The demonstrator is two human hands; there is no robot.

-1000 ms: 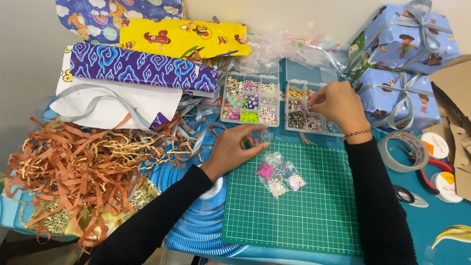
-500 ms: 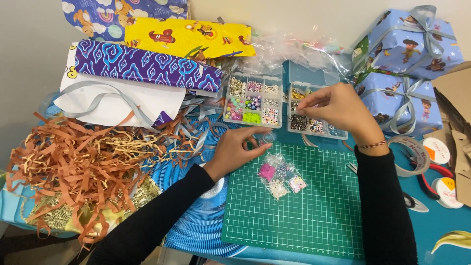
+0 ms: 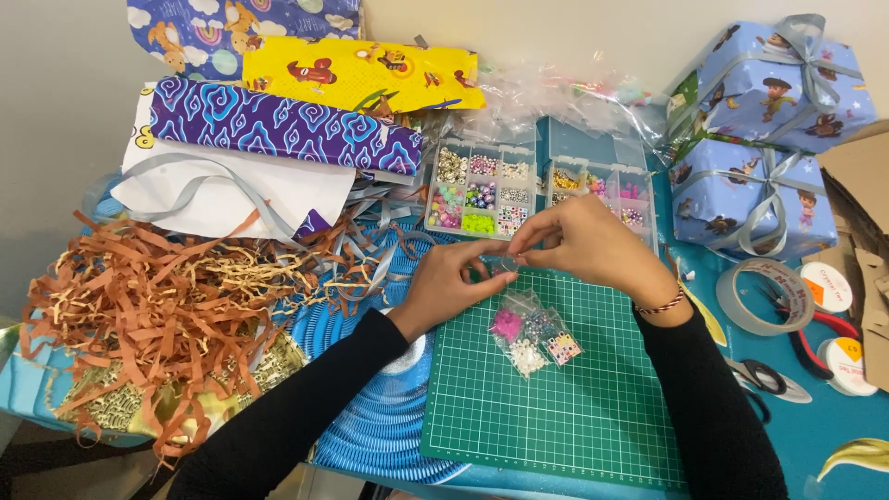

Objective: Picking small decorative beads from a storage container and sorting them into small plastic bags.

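Surface: a teal table is bearing a green cutting mat nearest the person; a pale wall is rising behind.
Hands: the left hand and right hand are meeting at the mat's far edge; fingertips are pinching together on a small clear item, too tiny to identify.
Near: little bead bags are lying on the mat just below the hands.
Beyond: two bead boxes are sitting open; shredded brown paper is crowding the left; wrapped gifts are stacking up at far right.

We are looking at a home craft and gift-wrapping station. Covering the tabletop are rolls of patterned wrapping paper, wrapped blue gift boxes tied with ribbon, shredded brown paper filler, compartmented bead boxes, a green cutting mat, tape rolls and scissors.
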